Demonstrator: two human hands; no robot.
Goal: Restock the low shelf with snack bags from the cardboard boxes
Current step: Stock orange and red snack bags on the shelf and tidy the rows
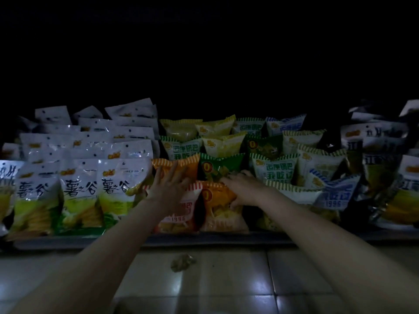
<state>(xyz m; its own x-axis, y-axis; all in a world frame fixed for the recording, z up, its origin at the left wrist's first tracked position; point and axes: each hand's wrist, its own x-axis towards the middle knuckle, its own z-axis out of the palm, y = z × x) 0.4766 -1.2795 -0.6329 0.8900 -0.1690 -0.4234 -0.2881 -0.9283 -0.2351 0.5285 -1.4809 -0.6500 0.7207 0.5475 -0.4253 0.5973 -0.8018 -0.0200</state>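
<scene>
Head view shows the settling step: bags already sit on the low shelf (204,240), and both hands tidy the front row. Left hand (169,189) is spread flat, fingers straight, pressing the red-and-white bag (181,214) just left of the orange bag (221,207). Right hand (243,188) curls over the orange bag's top edge, gripping it. No cardboard boxes are visible. Next likely calls for nudging the orange bag upright, then fetching more.

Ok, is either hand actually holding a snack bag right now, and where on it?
The right hand grips the orange bag by its top edge. The left hand holds nothing; its straight fingers press flat against the red-and-white bag.
</scene>
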